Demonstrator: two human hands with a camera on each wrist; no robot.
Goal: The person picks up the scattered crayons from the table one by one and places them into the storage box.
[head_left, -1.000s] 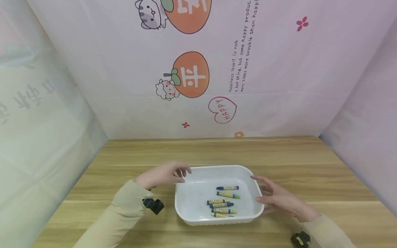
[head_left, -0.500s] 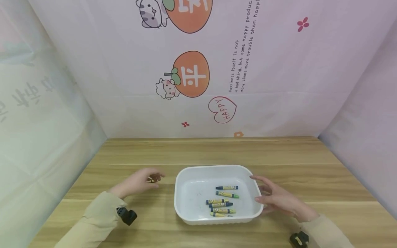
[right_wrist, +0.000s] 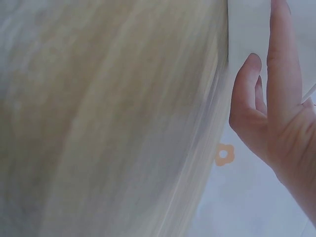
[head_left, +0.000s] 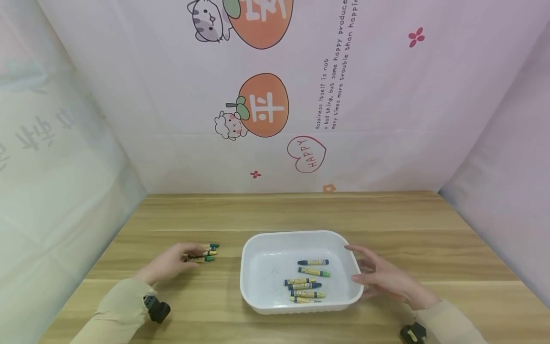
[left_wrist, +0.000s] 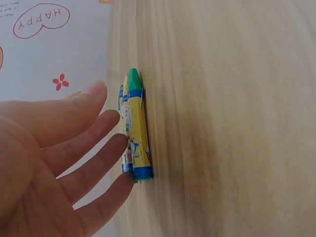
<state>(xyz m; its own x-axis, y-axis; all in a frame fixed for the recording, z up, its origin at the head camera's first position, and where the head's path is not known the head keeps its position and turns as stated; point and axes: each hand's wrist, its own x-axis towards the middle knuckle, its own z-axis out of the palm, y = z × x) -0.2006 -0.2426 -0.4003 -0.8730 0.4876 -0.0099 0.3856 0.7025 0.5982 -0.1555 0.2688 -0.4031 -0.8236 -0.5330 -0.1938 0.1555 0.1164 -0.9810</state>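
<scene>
My left hand [head_left: 169, 262] is low over the table, left of the white plastic basin. Several crayons in yellow wrappers lie side by side at its fingertips; a green crayon [left_wrist: 139, 128] is nearest the left wrist camera. The loosely bent fingers lie beside these crayons without closing round them; fingertip contact is hard to tell. At the basin [head_left: 259, 272], my right hand [head_left: 386, 277] rests against the right wall, thumb and index tips at the rim. Its other fingers are partly hidden behind that wall. Several crayons [head_left: 314, 273] lie in the basin's right half.
The wooden table [head_left: 232, 329] carries everything. A printed cloth backdrop [head_left: 369, 157] rises along its back edge, with cloth walls at left and right. Black camera mounts sit on both wrists.
My left hand has moved left from the basin's left rim to the crayons on the table, which now show past its fingers. My right hand stays at the basin.
</scene>
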